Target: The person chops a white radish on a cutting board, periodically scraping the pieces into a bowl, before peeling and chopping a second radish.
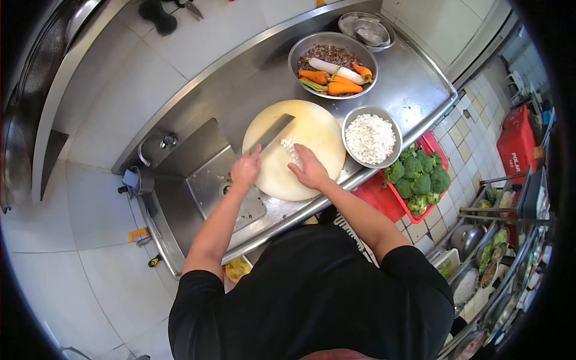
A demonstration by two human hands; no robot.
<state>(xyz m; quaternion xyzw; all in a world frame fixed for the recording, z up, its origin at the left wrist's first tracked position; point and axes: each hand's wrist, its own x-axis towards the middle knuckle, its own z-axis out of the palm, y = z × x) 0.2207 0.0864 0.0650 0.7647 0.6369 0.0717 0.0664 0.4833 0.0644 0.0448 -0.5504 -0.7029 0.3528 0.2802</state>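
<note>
My left hand (246, 169) is closed around the handle of a cleaver (275, 132). Its blade points up and to the right over a round, pale yellow cutting board (306, 189). On the board, right of the blade, lies a small heap of white diced pieces (289, 144). My right hand (313, 171) rests beside this heap with its fingers stretched out and the thumb apart, fingertips at the edge of the pieces. Close by on the right, a steel bowl (345, 135) is filled with similar white diced pieces (370, 139).
Behind the board, a larger steel bowl (293, 60) holds carrots (344, 88), a white radish (336, 69) and brownish chopped bits. A sink basin (201, 150) lies left. Broccoli (414, 174) fills a red crate (443, 157) past the counter edge. Shelves with food containers stand lower right.
</note>
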